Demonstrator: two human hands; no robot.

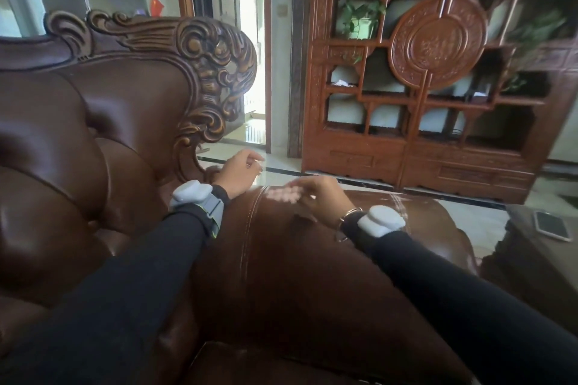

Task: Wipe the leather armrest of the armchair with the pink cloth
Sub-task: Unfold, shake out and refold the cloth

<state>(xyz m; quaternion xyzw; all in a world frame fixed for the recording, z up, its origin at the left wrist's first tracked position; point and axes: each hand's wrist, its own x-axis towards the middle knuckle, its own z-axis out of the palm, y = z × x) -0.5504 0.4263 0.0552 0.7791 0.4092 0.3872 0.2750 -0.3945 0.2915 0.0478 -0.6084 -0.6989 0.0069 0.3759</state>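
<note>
Both black sleeves (125, 306) fill the bottom of the view, reaching forward over the wide brown leather armrest (281, 275) of the armchair, and each wrist has a chunky light grey band (195, 195) strapped on. Right hand (316, 197) sits on the far rounded end of the armrest, fingers curled down and pinched together over the small pink cloth (281, 195), which is pretty motion-blurred but looks pressed flat against the leather right beside the stitched seam (250, 237) that runs the length of the arm. Left hand (239, 170) is just past the armrest's far left corner, next to the carved dark wooden scrollwork (215, 72) of the chair back, fingers loosely curled with nothing in them, not touching the cloth. So the cloth is up at the far edge, and most of the leather toward the camera is bare with loads of open surface on both sides of the seam. There's a pale streaky patch (397, 203) on the leather out by the right wrist. Tufted brown leather backrest (62, 150) crowds the left side, so that edge is tight. Past the end of the armrest the glossy pale tiled floor (237, 147) is open toward a bright doorway (247, 40). Off to the right a dark wooden side table (531, 259) with a phone (552, 225) lying flat on it sits close to the armrest's right edge, and a big carved red-brown wooden display cabinet (438, 72) stands well back.
</note>
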